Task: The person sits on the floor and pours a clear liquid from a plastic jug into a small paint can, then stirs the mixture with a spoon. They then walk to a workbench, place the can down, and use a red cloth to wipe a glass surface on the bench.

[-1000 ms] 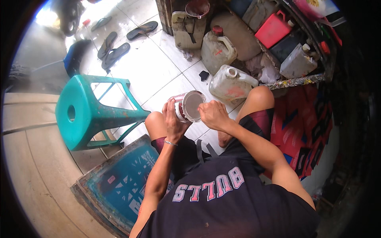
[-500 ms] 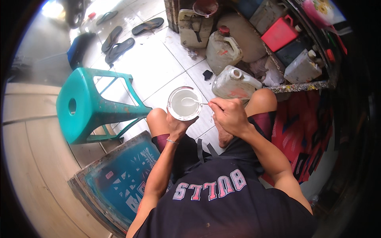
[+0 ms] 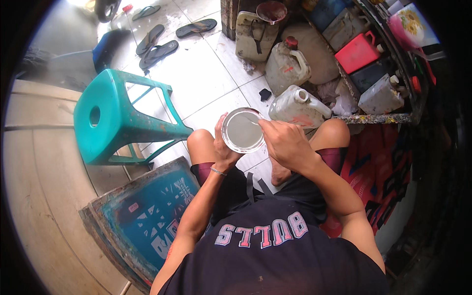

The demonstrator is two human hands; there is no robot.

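On the left, a blue board (image 3: 140, 214) has white print (image 3: 160, 246). The left grip (image 3: 226, 151) wraps a tin (image 3: 244, 151) between the knees (image 3: 200, 143); the right grip (image 3: 287, 140) pinches a spoon (image 3: 253, 121) at its top. It looks like stirring, so the next move needs a steady tin. Letters (image 3: 261, 231) cross the shirt (image 3: 275, 263); red sheets (image 3: 368, 182) are printed.

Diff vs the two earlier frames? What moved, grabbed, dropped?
The tin, tipped rightward in the first frame, now faces its mouth to the camera. The right hand has shifted left to the rim; the spoon, bowl visible half a second ago, now shows only some handle. Nothing visibly grabbed or released: tin in the grip of the left hand. Stool, jerrycans, sandals stayed put.
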